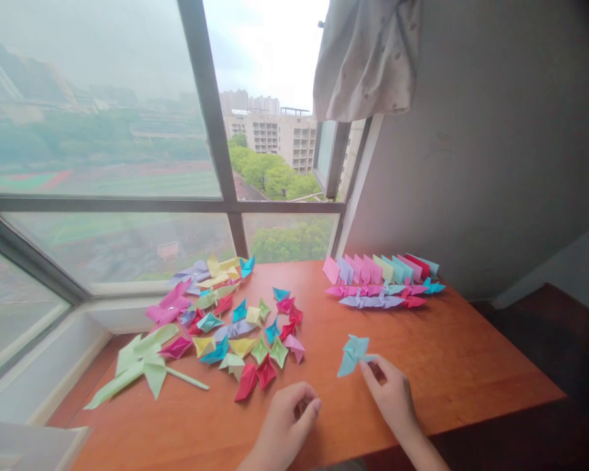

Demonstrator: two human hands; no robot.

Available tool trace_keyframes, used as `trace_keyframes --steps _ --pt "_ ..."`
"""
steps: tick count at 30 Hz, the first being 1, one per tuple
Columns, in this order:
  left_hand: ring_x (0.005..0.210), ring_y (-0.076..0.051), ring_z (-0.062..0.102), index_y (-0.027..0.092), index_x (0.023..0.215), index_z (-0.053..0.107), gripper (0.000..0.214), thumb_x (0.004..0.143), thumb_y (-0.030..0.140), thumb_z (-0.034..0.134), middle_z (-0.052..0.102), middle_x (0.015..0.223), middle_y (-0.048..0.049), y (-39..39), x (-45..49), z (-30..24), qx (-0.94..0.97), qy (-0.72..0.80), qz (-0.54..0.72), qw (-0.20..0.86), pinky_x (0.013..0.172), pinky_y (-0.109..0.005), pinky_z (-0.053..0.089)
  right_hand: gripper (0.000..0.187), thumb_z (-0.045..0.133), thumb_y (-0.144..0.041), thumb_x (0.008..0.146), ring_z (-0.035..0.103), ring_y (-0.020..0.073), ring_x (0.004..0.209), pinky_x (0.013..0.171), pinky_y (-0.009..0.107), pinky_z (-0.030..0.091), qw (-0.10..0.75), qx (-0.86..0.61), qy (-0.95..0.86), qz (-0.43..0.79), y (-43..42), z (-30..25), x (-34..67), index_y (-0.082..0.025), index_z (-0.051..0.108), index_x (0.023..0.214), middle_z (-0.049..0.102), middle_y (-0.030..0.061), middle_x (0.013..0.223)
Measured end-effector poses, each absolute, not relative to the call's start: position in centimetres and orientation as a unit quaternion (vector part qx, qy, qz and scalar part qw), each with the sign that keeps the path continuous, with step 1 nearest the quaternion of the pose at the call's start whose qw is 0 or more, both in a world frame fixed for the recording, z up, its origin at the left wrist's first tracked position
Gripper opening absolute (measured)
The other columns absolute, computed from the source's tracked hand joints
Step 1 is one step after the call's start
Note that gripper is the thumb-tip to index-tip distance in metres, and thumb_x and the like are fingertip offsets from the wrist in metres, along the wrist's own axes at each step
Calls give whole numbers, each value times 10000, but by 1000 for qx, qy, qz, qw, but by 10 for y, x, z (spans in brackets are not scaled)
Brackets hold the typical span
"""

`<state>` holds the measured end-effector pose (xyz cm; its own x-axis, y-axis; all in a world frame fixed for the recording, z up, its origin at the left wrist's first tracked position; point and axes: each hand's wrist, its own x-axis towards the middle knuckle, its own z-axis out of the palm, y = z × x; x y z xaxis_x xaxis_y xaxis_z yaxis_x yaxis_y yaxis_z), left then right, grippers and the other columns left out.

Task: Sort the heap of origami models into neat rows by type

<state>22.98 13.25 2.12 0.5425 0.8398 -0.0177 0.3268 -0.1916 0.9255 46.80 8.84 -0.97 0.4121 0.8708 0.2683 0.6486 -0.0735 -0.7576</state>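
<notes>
My right hand pinches one tip of a light blue folded paper pinwheel between thumb and fingers, just above the wooden table. To its left, my left hand is closed, its fingers curled toward the thumb, and nothing shows in it. Beyond that hand lie several small folded paper boats in red, green, blue, yellow and pink. A large pale green paper pinwheel with a rolled paper stick lies at the left. Behind it rests a magenta pinwheel.
At the back right, several folded paper pieces stand in a row, with pink and purple folded pinwheels lined up before them. Windows border the wooden table at the back and left; a grey wall rises at the right.
</notes>
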Motion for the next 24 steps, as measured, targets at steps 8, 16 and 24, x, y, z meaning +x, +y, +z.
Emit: trace_keyframes --steps 8,16,24 --pt "644 -164 525 178 744 592 238 916 297 476 588 681 -26 134 225 16 774 378 255 440 604 -245 360 331 508 -505 827 659 230 693 564 278 401 292 -867 -402 -43 91 -18 639 -223 633 708 731 78 771" --pt "660 -172 542 189 763 581 241 947 291 463 610 710 -34 134 225 12 789 368 248 426 623 -253 366 266 499 -389 869 634 220 677 537 291 333 130 -924 -355 -56 113 -24 722 -211 692 827 732 95 878" --pt "656 -169 545 184 763 571 235 948 271 456 603 708 -36 133 224 9 807 367 230 402 619 -251 368 235 512 -348 866 640 229 745 566 289 352 159 -922 -350 -42 144 -31 742 -204 696 891 737 95 940"
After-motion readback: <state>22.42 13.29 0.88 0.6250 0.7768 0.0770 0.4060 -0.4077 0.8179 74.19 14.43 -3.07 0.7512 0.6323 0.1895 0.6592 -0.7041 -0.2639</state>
